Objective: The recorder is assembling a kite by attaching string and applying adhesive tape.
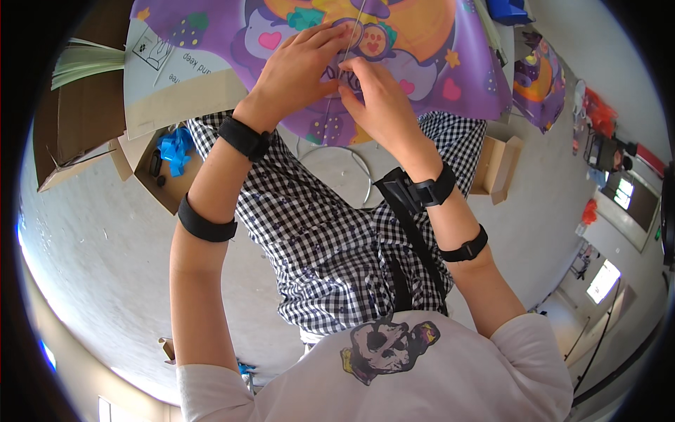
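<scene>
A purple kite (443, 98) printed with cartoon figures, hearts and stars lies spread over my lap and the surface in front of me. Down its middle runs a thin pale rod (357, 24). My left hand (299, 70) reaches in from the left, fingers bent and closed at the kite's middle beside the rod. Just to its right, my right hand (380, 105) is closed in a pinch at the same spot, thumb and forefinger close together. The small part between my fingertips is mostly hidden.
White printed cardboard (183, 98) lies under the kite's left side, near a stack of pale sheets (88, 63). A brown box (144, 165) holds a blue plastic bag (176, 150). Another open box (496, 169) stands right of my knees. A similar purple kite (538, 81) is at the right.
</scene>
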